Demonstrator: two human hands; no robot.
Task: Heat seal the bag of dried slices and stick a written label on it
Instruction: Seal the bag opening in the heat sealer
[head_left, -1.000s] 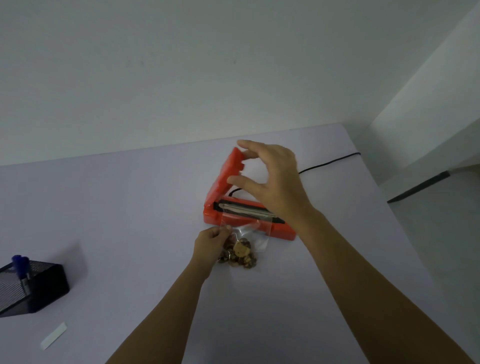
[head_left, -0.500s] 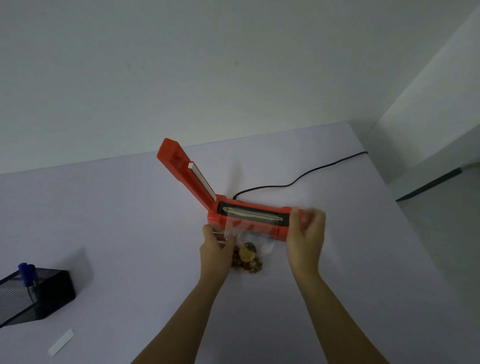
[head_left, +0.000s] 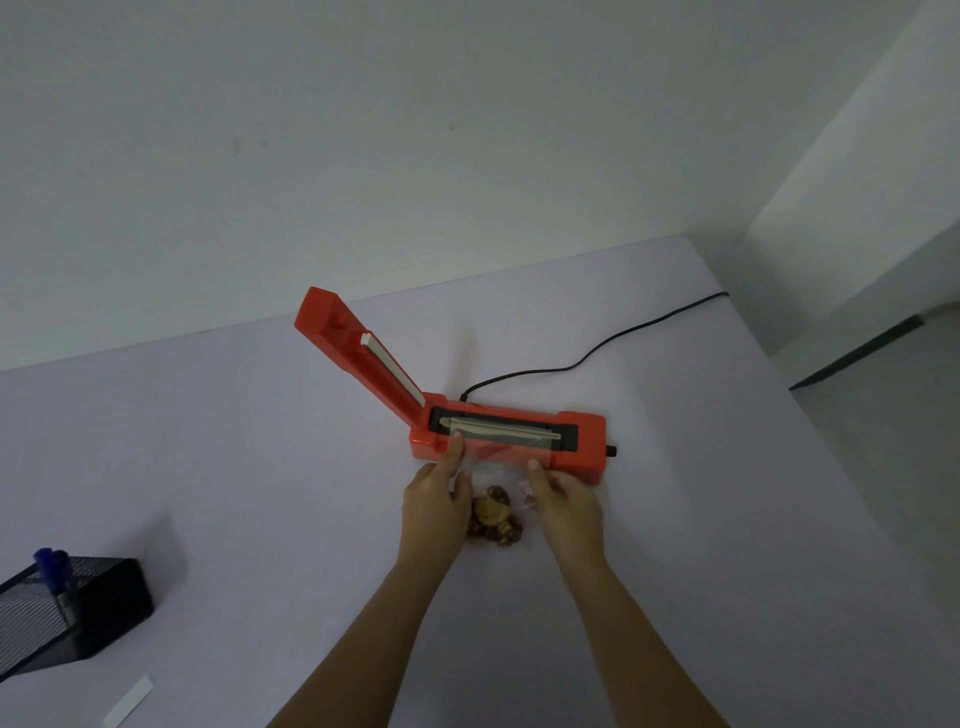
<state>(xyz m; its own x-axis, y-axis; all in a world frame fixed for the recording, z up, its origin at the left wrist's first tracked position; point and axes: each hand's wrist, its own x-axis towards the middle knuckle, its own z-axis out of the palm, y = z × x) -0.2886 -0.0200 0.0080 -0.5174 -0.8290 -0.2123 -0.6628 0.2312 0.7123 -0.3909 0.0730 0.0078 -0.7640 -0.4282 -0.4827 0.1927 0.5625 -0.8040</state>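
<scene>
Your left hand (head_left: 434, 496) pinches the left edge of the clear bag (head_left: 496, 467), and your right hand (head_left: 563, 499) pinches its right edge. The bag's open top lies across the sealing strip (head_left: 501, 431) of the orange heat sealer (head_left: 576, 441), whose lid (head_left: 358, 358) stands raised toward ten o'clock. The dried slices (head_left: 493, 517) sit heaped in the bag's bottom, between your wrists, on the pale table (head_left: 260, 467). A black cord (head_left: 597, 353) runs from the sealer's back toward two o'clock. Well apart at eight o'clock stands a black mesh holder (head_left: 78, 613) with a blue pen (head_left: 52, 564) in it, and just below it lies a white label strip (head_left: 127, 701). Nothing lies between your hands and the sealer.
</scene>
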